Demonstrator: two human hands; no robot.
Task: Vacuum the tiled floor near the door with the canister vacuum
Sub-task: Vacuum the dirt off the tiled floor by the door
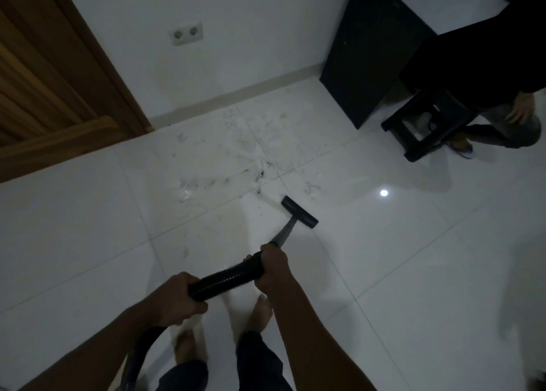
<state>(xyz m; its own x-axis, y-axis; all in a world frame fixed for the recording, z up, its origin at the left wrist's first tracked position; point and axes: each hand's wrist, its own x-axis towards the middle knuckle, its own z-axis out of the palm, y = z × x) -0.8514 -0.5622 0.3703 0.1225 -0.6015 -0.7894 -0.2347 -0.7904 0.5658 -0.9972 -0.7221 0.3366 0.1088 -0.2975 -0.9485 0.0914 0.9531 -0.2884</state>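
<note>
Two hands on one black ribbed hose [224, 278]: the left hand [177, 299] has its fingers curled round the near end, and the right hand [273, 268] grips where the hose meets the single metal wand [285, 232]. The wand's long axis runs away from the person, up and to the right, to one black floor head [299, 212] lying crosswise on the white tiled floor [413, 272], just short of one patch of dark dirt [260, 166]. Around it: one wooden door [44, 65] at left, one double socket [188, 33], one black stool [425, 124] at right.
</note>
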